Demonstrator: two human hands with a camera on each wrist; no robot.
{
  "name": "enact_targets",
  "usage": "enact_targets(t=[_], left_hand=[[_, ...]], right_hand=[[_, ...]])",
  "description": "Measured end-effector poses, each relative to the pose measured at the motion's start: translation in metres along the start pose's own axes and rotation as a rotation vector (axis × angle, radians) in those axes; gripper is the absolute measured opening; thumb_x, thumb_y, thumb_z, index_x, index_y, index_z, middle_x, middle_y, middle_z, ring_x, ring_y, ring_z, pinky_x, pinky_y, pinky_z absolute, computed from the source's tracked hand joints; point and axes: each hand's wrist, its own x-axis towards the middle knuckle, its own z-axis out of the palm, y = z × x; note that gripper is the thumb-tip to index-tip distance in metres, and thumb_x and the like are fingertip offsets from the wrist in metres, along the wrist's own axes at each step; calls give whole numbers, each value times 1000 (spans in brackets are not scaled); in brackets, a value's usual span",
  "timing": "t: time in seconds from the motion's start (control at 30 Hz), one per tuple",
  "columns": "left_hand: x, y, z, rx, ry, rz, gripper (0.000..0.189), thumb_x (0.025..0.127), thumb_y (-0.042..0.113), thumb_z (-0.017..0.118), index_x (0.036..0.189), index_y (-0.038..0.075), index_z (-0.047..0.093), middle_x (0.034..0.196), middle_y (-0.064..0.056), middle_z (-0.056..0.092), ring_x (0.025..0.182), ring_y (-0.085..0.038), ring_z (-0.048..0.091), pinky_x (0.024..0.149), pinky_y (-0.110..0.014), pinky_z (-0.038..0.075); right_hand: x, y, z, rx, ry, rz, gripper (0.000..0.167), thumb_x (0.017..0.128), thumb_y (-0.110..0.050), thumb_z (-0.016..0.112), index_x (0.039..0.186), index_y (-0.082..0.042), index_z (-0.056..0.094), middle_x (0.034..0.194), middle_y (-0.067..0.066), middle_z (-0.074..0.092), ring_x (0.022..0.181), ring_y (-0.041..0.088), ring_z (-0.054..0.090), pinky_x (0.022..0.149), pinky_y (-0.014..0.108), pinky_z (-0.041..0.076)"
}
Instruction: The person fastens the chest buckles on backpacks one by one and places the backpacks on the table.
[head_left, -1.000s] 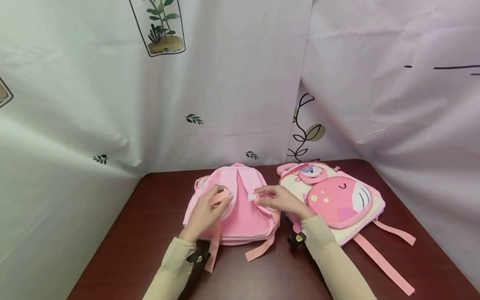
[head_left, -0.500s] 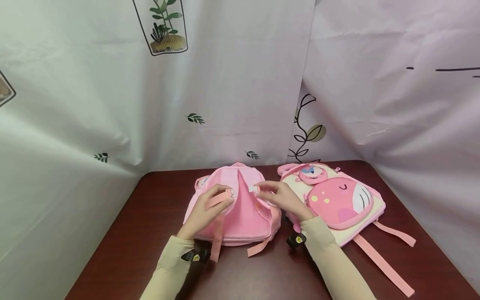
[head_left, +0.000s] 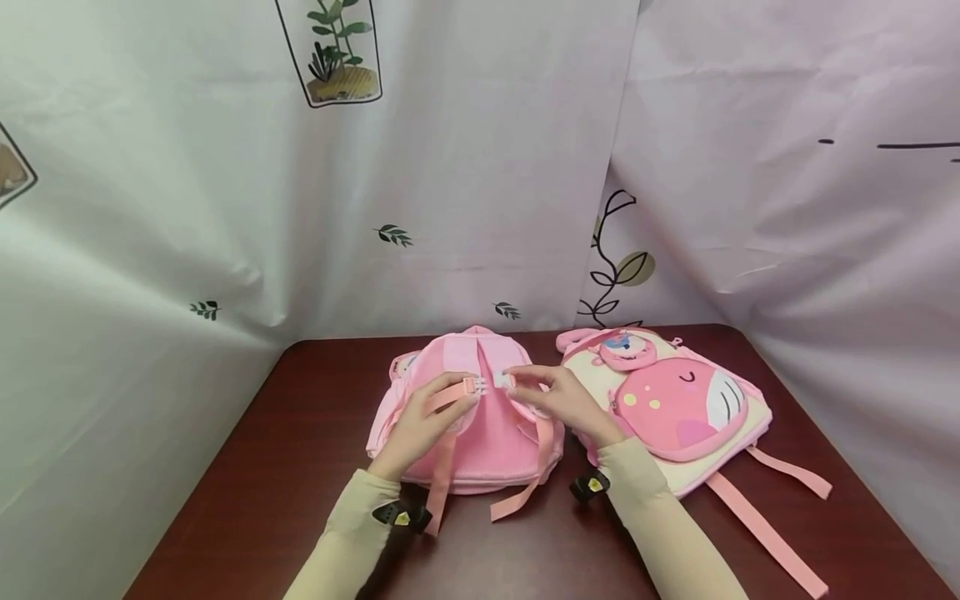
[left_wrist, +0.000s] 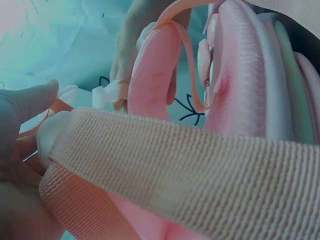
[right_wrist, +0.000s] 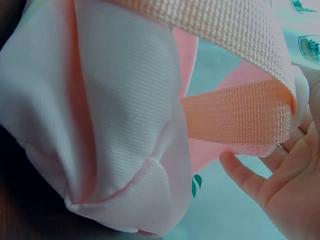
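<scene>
A pink backpack (head_left: 487,454) lies on the table with its strap side up. My left hand (head_left: 418,429) pinches a white pronged buckle half (head_left: 480,385) on a peach webbing strap (head_left: 450,394). The prongs point right. Facing it across a small gap is the other white buckle half (head_left: 502,380), pinched between the thumb and fingers of my right hand (head_left: 562,402). In the left wrist view that right-hand half (left_wrist: 106,95) sticks out past the padded shoulder strap (left_wrist: 152,80). Wide webbing (right_wrist: 235,112) covers much of the right wrist view.
A second backpack with a pink whale pocket (head_left: 678,407) lies to the right, close to my right forearm. Its loose peach straps (head_left: 768,533) reach toward the table's right edge. A printed white curtain (head_left: 465,167) stands behind the dark red table (head_left: 285,433).
My left hand has shifted right with its buckle half, whose prongs now show clearly. My right hand has raised its half slightly and shifted left, so the two halves are closer together.
</scene>
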Motion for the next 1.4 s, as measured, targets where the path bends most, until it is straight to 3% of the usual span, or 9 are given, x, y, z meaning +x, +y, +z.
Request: enact_targets(t=[0.27,0.57,0.9,1.1,1.4], left_hand=[[1,-5,5,-25,17,59,29,98,28,69,124,18,67,121,-1,67,112,-20,65,93,-30,52],[-2,-10,10,-67,25,40,28,97,24,70,124,16,67,121,-3,66,113,-19,65,96,-33,53],[0,-8,13,-11,23,44,27,99,13,66,125,5,65,122,-8,65,113,-17,63,97,-32,51],[2,-9,14,7,9,46,27,98,22,68,124,12,66,121,-3,66,113,-16,64,96,-31,51],[1,-11,14,165,32,66,31,98,35,68,124,21,68,119,6,66,112,-12,60,101,-36,48]], right_hand=[[0,-1,2,-5,-11,5,44,84,-41,81,123,-21,74,122,-3,70,115,18,59,101,42,44],[-4,0,6,-43,-26,-20,42,85,-38,81,123,-20,74,116,-3,72,104,18,58,87,30,47],[-2,-2,5,-68,-39,-69,40,87,-37,80,122,-19,75,115,-1,72,101,18,58,85,31,48],[-1,-2,5,-74,-42,-68,37,86,-40,80,119,-25,76,110,-8,73,101,17,60,86,32,49],[-2,-1,6,-158,-56,-113,36,87,-41,78,119,-24,76,111,-6,72,96,17,58,84,33,48]])
